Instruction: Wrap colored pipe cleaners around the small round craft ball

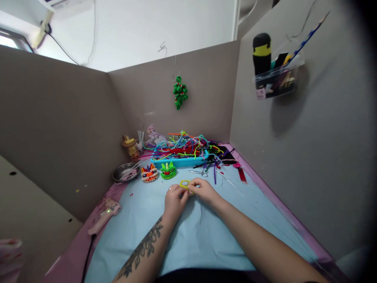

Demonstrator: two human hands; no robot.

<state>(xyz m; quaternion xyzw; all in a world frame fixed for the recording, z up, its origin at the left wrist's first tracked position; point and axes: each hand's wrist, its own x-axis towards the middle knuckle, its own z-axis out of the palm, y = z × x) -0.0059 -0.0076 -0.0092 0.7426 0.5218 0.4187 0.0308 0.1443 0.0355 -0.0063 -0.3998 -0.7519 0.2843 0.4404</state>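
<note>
In the middle of the light blue cloth, my two hands meet over a yellow pipe cleaner [184, 183] bent into a loop. My left hand [176, 198] pinches its near side with thumb and fingers, and my right hand [202, 188] pinches it from the right. Part of the loop is hidden by the fingers. Just beyond my hands stand a green fuzzy animal head [168, 171] and, left of it, an orange and cream one [149, 173]. Scissors [202, 173] lie behind my right hand.
A blue tray [179, 162] heaped with coloured pipe cleaners stands at the back. A metal bowl [126, 173] and a pink glue gun [105, 218] with a cord lie left. Grey partitions enclose the table; a clear holder [275, 80] hangs on the right one, a green ornament [179, 93] behind.
</note>
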